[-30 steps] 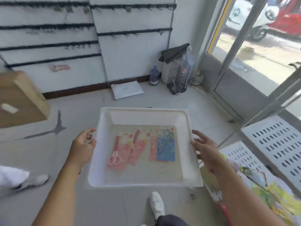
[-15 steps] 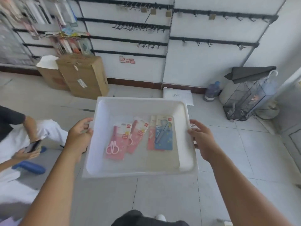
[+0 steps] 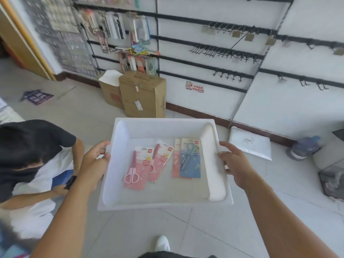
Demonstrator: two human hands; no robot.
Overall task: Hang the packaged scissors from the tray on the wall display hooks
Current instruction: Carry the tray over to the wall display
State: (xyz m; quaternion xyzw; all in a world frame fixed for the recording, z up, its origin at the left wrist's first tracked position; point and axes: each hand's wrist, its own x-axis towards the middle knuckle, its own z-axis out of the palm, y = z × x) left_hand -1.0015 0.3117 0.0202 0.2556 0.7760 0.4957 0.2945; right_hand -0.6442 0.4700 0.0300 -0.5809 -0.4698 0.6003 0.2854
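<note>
Since half a second earlier, the view had swung left: the cardboard boxes (image 3: 142,94) came toward the middle and the stocked racks showed at upper left. Wall display hooks (image 3: 223,52) stood ahead and above, well apart from the tray (image 3: 163,127), and mostly bare on the right. The left hand (image 3: 94,162) and right hand (image 3: 234,162) each clasped a side rim, fingers curled around it. Inside lay the packaged scissors: two pink packs (image 3: 147,166) nearer the left hand, one blue pack (image 3: 189,158) over another pink one nearer the right. Their long axes pointed away, toward the wall. One hand probably had to let go first.
</note>
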